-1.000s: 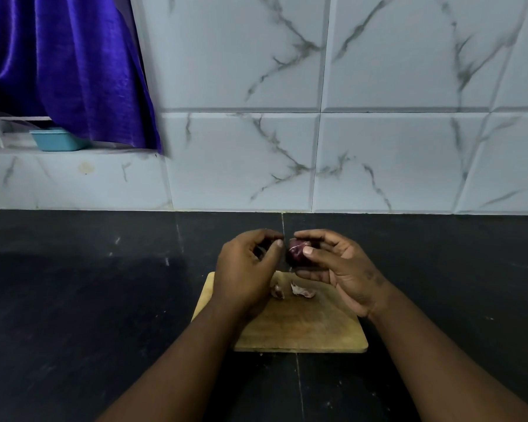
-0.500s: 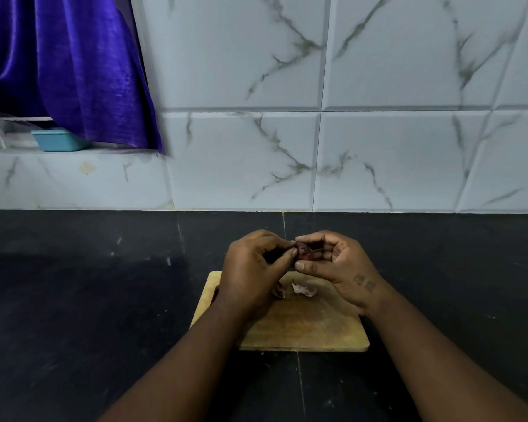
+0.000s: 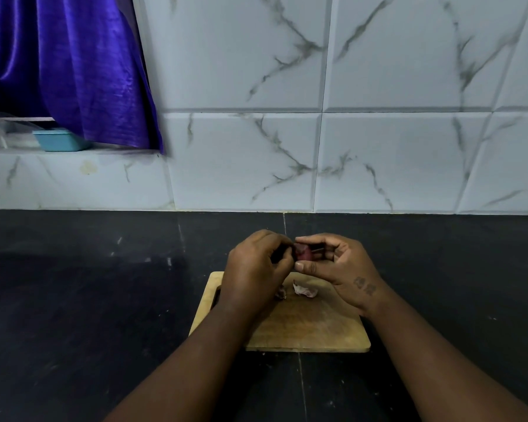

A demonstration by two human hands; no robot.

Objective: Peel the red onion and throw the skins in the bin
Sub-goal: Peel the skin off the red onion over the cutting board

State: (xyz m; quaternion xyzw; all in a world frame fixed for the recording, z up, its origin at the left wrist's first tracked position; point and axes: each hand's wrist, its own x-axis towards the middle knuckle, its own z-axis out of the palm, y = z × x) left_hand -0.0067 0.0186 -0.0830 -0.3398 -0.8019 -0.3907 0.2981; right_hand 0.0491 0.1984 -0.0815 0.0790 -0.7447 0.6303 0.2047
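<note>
A small red onion (image 3: 302,252) is held above the far edge of a wooden cutting board (image 3: 311,327). My right hand (image 3: 342,269) pinches it between thumb and fingers. My left hand (image 3: 253,269) is closed against the onion's left side, fingers curled over it, so most of the onion is hidden. Two pale pieces of onion skin (image 3: 304,290) lie on the board just below my hands. No bin is in view.
The board lies on a dark stone counter (image 3: 89,300) against a white marble-tiled wall (image 3: 378,147). At the upper left a purple curtain (image 3: 73,65) hangs over a ledge holding a small blue container (image 3: 58,140).
My hands have drawn closer together around the onion, and my right hand has rolled so its back faces the camera. Less of the onion shows now. The skins on the board have not moved.
</note>
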